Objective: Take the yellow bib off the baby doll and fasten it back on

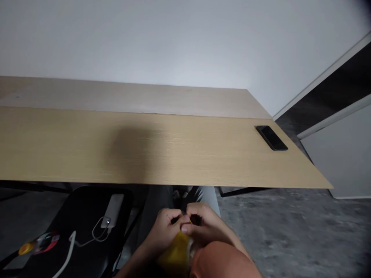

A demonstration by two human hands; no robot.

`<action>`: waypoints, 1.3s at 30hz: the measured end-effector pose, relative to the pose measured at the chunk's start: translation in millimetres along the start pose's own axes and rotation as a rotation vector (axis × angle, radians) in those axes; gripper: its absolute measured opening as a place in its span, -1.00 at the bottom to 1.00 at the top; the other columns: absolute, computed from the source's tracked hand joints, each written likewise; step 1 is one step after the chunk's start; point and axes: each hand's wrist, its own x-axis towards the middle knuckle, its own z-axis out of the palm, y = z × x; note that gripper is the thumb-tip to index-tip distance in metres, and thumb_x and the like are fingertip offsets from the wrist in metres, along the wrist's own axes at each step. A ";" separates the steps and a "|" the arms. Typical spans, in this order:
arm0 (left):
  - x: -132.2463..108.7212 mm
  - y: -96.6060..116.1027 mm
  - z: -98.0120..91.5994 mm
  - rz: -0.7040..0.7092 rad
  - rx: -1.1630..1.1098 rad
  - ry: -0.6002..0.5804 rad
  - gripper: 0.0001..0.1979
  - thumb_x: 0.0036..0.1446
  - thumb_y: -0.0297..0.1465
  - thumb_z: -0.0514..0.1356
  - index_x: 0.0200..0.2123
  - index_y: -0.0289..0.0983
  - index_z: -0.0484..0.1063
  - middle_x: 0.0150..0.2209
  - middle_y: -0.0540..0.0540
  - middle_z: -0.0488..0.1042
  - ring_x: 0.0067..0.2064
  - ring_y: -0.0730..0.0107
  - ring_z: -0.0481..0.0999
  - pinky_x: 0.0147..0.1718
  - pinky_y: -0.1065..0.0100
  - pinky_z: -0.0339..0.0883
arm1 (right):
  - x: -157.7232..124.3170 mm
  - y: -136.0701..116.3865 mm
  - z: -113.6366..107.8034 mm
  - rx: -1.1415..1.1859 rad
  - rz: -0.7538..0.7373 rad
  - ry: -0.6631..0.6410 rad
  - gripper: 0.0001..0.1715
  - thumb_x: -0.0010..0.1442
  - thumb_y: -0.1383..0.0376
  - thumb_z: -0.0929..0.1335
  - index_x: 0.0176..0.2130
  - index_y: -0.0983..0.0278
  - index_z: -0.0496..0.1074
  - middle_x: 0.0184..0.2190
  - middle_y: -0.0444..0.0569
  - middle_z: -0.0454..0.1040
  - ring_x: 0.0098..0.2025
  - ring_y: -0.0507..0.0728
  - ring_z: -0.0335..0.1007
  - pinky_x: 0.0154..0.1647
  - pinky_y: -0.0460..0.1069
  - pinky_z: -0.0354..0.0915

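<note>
My left hand and my right hand meet low in the view, over my lap. Thumbs and fingers of both are pinched together, with a small bit of yellow showing between them. Just below lies yellow cloth with a pale edge; it seems to run up to the fingertips. Beside it, under my right forearm, is a smooth, rounded, peach-coloured thing like a doll's head. The exact grip is partly hidden by my fingers.
A wooden table stands ahead, with a black phone near its right end. To my left, a black chair holds a white power bank with a cable, a tape roll and a yellow-and-black item.
</note>
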 end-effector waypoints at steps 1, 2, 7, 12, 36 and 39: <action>0.7 -0.9 -0.1 -0.002 -0.037 -0.016 -0.63 0.07 -0.14 0.16 -0.60 -0.27 0.27 -0.56 0.06 0.16 -0.44 0.46 0.14 -0.50 0.43 -0.01 | -0.3 -0.5 -0.2 0.060 0.003 -0.011 -0.57 0.17 0.03 0.45 -0.43 0.33 0.37 -0.51 -0.17 0.30 -0.44 -0.05 0.16 -0.45 -0.12 0.01; 1.6 -2.1 -0.2 -0.002 -0.070 -0.029 -0.63 0.08 -0.13 0.16 -0.59 -0.27 0.27 -0.56 0.07 0.15 -0.44 0.46 0.13 -0.50 0.44 0.00 | -0.6 -0.6 -0.4 0.122 0.011 -0.017 -0.56 0.20 0.02 0.43 -0.41 0.33 0.37 -0.50 -0.16 0.30 -0.43 -0.05 0.16 -0.44 -0.12 0.02; 8.2 -8.9 -0.4 0.032 -0.100 -0.027 -0.60 0.12 -0.08 0.14 -0.55 -0.28 0.25 -0.54 0.06 0.14 -0.44 0.47 0.13 -0.51 0.45 -0.01 | -0.9 7.2 2.6 0.280 0.026 0.040 -0.44 0.26 -0.04 0.37 -0.49 0.35 0.29 -0.56 -0.14 0.21 -0.47 -0.05 0.08 -0.47 -0.12 -0.02; 12.7 -8.3 -4.0 0.046 -0.052 -0.090 -0.61 0.09 -0.11 0.21 -0.56 -0.28 0.24 -0.55 0.08 0.15 -0.45 0.49 0.12 -0.51 0.47 0.00 | -0.5 17.4 12.0 0.404 0.080 0.124 -0.36 0.23 -0.12 0.36 -0.53 0.34 0.25 -0.58 -0.14 0.14 -0.50 -0.04 0.02 -0.51 -0.11 -0.06; 1.5 -4.6 -12.9 0.113 -0.059 -0.209 -0.78 0.15 -0.33 0.19 -0.40 -0.38 0.51 -0.48 0.01 0.35 -0.43 0.48 0.26 -0.49 0.48 0.10 | -6.5 20.2 20.7 0.764 0.234 0.300 -0.39 0.15 -0.10 0.44 -0.46 0.30 0.17 -0.55 -0.17 0.10 -0.52 -0.07 -0.05 -0.51 -0.12 -0.06; 0.2 -3.7 -14.1 0.110 -0.074 -0.195 -0.78 0.14 -0.34 0.19 -0.31 -0.36 0.57 -0.34 -0.08 0.51 -0.33 0.40 0.40 -0.38 0.46 0.23 | -6.9 11.4 19.2 0.895 0.251 0.407 -0.42 0.13 -0.08 0.46 -0.45 0.29 0.19 -0.53 -0.17 0.14 -0.51 -0.06 0.02 -0.49 -0.13 -0.01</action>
